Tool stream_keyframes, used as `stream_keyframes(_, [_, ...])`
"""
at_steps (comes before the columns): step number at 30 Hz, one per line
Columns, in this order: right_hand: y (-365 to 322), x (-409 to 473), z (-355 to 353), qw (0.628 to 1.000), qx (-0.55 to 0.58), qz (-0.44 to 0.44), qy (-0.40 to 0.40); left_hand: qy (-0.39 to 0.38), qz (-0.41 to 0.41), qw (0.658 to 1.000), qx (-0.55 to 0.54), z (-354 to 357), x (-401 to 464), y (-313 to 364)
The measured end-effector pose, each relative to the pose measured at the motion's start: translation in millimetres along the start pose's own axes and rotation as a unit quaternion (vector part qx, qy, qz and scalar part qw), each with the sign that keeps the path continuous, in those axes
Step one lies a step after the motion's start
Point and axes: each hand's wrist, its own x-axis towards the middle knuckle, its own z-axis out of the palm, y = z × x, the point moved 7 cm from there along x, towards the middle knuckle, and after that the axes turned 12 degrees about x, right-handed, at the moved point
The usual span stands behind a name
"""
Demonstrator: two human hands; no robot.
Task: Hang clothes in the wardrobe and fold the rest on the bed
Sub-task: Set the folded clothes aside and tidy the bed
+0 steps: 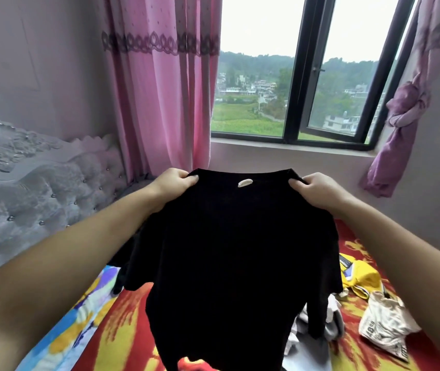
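Up in the air, both hands hold a black shirt (235, 236) by its shoulders. The left hand (172, 183) pinches the left shoulder, with the fingers curled over the cloth. The right hand (314, 190) pinches the right shoulder the same way. The two hands are well apart, so the shirt is spread wide between them. A small white tag (245, 182) shows just under the neck of the shirt. The shirt hangs straight down over the bed (122, 328). Its bottom edge goes out of view, so you cannot tell if it touches the bed.

The bed has a red and yellow cover with some blue at the left side. More clothes lie on the bed to the right. A yellow top (360, 277) is crumpled near the right arm. A cream cloth (386, 322) with dark letters lies just in front of it. A grey and white pile (331, 325) sits partly behind the black shirt.

A grey padded headboard (39, 183) stands at the left. A pink curtain (160, 84) hangs behind the hands. A window (301, 84) with a dark frame shows green hills and houses. A purple curtain (403, 108) is tied in a knot at the right.
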Motion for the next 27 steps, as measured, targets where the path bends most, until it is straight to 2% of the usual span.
stream_keyframes(2, [-17.3,-2.3,19.5,0.999,0.038,0.001,0.013,-0.014,-0.032,0.998,-0.054,24.7,-6.5,22.1])
stream_keyframes(5, [-53.6,-15.4,55.7,0.994,0.105,-0.043,-0.007,-0.074,-0.035,0.986,-0.148,62.7,-19.5,56.3])
stream_keyframes(9, [-84.8,-36.1,81.4,0.969,0.210,-0.095,-0.086,-0.098,-0.053,0.971,-0.211,75.3,-31.7,75.5])
stream_keyframes(12, [-90.1,-45.5,83.4,0.960,0.153,-0.151,-0.178,-0.132,-0.056,0.951,-0.273,65.6,-37.5,79.5])
stream_keyframes(13, [-88.7,-46.8,81.9,0.959,0.137,-0.159,-0.192,-0.132,-0.030,0.958,-0.253,61.5,-39.9,81.0])
stream_keyframes(14, [-87.2,-47.3,79.2,0.958,0.137,-0.159,-0.197,-0.101,0.018,0.977,-0.186,55.6,-40.9,81.4])
stream_keyframes(15, [-85.7,-47.1,76.3,0.955,0.157,-0.150,-0.200,-0.044,0.085,0.993,-0.064,47.1,-41.3,82.9])
stream_keyframes(16, [-85.1,-47.1,73.2,0.951,0.188,-0.141,-0.204,0.035,0.159,0.981,0.103,37.1,-43.6,87.0])
stream_keyframes(17, [-85.4,-47.1,71.0,0.944,0.213,-0.139,-0.210,0.095,0.225,0.933,0.263,33.0,-45.9,92.6])
stream_keyframes(18, [-87.2,-48.1,69.8,0.938,0.228,-0.142,-0.220,0.113,0.262,0.886,0.366,33.5,-45.7,95.5])
stream_keyframes(19, [-90.4,-49.6,69.5,0.934,0.225,-0.153,-0.231,0.093,0.277,0.862,0.413,33.8,-42.8,93.9])
stream_keyframes(20, [-94.2,-52.5,70.1,0.931,0.216,-0.169,-0.241,0.044,0.278,0.876,0.393,31.1,-40.4,92.0])
stream_keyframes(22, [-96.1,-54.9,70.5,0.930,0.204,-0.189,-0.239,-0.064,0.257,0.930,0.253,23.9,-35.3,87.6])
stream_keyframes(25, [-76.8,-48.4,68.9,0.939,0.219,-0.155,-0.215,-0.066,0.245,0.954,0.157,6.1,-30.8,85.3])
stream_keyframes(27, [-57.9,-47.0,75.2,0.942,0.195,-0.132,-0.238,-0.058,0.246,0.959,0.130,-5.1,-30.1,89.1])
